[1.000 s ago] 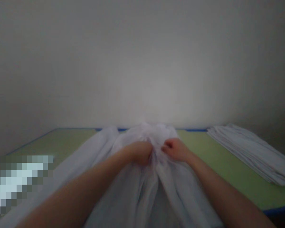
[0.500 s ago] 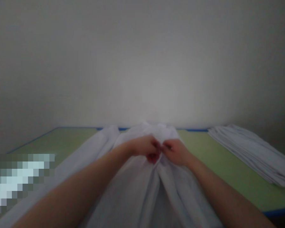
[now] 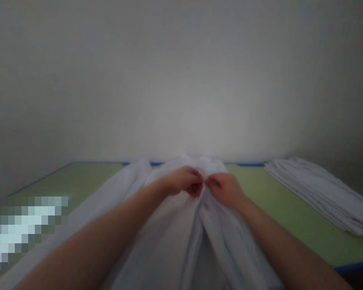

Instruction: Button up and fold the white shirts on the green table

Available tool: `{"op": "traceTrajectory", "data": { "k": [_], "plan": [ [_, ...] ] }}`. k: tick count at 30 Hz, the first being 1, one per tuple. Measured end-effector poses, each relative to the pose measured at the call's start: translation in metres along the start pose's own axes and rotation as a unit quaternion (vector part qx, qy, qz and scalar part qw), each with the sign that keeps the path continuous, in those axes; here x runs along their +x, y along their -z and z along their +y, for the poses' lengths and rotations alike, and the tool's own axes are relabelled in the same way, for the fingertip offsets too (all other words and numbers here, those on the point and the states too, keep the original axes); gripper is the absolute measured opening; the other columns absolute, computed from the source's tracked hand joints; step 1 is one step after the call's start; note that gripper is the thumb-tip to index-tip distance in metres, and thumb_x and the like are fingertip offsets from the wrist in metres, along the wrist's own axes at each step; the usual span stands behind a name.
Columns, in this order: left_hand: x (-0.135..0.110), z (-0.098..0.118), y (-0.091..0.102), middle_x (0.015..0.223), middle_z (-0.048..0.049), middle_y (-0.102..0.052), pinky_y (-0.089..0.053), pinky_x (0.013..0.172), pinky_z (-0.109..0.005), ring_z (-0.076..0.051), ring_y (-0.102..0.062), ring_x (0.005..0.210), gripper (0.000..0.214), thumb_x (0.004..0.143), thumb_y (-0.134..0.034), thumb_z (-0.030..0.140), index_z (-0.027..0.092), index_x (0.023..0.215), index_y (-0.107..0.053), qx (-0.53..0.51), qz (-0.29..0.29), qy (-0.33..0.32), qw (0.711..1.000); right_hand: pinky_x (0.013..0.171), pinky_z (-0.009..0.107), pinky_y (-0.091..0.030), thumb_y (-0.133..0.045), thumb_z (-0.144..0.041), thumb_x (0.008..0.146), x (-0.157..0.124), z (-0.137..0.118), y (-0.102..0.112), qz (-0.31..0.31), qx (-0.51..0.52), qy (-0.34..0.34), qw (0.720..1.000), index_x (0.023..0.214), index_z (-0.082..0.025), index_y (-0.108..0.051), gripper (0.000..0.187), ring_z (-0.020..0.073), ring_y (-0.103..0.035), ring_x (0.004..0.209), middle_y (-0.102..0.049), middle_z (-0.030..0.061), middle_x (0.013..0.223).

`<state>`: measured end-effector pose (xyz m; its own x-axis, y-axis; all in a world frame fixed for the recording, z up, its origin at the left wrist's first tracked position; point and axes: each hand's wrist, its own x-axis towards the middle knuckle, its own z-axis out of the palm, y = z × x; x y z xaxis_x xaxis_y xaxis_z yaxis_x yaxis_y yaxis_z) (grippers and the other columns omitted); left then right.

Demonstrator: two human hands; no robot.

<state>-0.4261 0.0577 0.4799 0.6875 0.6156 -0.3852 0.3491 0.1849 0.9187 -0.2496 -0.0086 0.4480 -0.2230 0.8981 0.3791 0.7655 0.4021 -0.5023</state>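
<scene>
Loose white cloth garment lies lengthwise on the pale-green, blue-edged flat table, running from the near side toward the wall, front edges parting below the hands. Right hand: thumb and forefinger look pressed together on the garment's edge. Left hand: fingers bent inward, tips meeting the right's at that edge; too dim and blurred to tell whether they grip. Working judgement: fine fingertip handling at the edge; best to steady the cloth with the right, let the left fingers do the small movements, and keep both edges level and slack so nothing puckers. Against a second ago: left hand sat lower, its back turned to the camera, apart from the right; now its fingertips touch the right's, slightly farther up the garment
</scene>
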Motion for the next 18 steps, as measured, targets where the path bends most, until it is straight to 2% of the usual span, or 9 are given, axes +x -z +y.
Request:
{"op": "traceTrajectory", "data": {
  "k": [7, 13, 15, 18],
  "plan": [
    [-0.0001, 0.0017, -0.0045, 0.059, -0.0042, -0.061, -0.048, 0.051, -0.029, -0.014, -0.057, 0.048, 0.01, 0.066, -0.056, 0.018, 0.011, 0.071, -0.06, -0.001, 0.029, -0.009, 1.0, 0.059, 0.022, -0.033, -0.048, -0.031, 0.086, -0.0022, -0.0016, -0.0009, 0.035, 0.007, 0.034, 0.999, 0.072, -0.017, -0.066, 0.027, 0.0108, -0.053, 0.06, -0.062, 0.0017, 0.065],
    [-0.0022, 0.0031, -0.0065, 0.055, -0.0033, -0.06, -0.047, 0.048, -0.027, -0.013, -0.056, 0.047, 0.008, 0.065, -0.053, 0.016, 0.011, 0.068, -0.058, 0.01, 0.042, -0.008, 0.999, 0.064, 0.022, -0.038, -0.047, -0.024, 0.083, -0.0044, -0.0022, 0.0041, -0.008, 0.064, 0.074, 0.995, 0.085, -0.016, -0.067, 0.022, 0.013, -0.056, 0.068, -0.065, 0.0035, 0.074],
    [-0.002, 0.0024, -0.0055, 0.056, -0.0038, -0.06, -0.047, 0.048, -0.027, -0.013, -0.057, 0.047, 0.009, 0.065, -0.054, 0.017, 0.011, 0.069, -0.059, 0.023, 0.038, -0.006, 0.999, 0.062, 0.021, -0.038, -0.043, -0.022, 0.084, -0.0036, -0.0007, 0.0054, -0.029, 0.103, 0.053, 0.993, 0.087, -0.015, -0.067, 0.026, 0.0123, -0.056, 0.066, -0.065, 0.0026, 0.073],
    [-0.0016, 0.0005, -0.0021, 0.057, -0.0048, -0.062, -0.048, 0.049, -0.027, -0.013, -0.057, 0.048, 0.01, 0.065, -0.057, 0.019, 0.01, 0.068, -0.059, 0.053, 0.017, 0.004, 0.998, 0.056, 0.02, -0.036, -0.043, -0.025, 0.085, -0.001, 0.003, 0.0051, -0.067, 0.146, -0.015, 0.987, 0.079, -0.015, -0.067, 0.027, 0.0106, -0.052, 0.059, -0.061, 0.0004, 0.064]
  ]
}}
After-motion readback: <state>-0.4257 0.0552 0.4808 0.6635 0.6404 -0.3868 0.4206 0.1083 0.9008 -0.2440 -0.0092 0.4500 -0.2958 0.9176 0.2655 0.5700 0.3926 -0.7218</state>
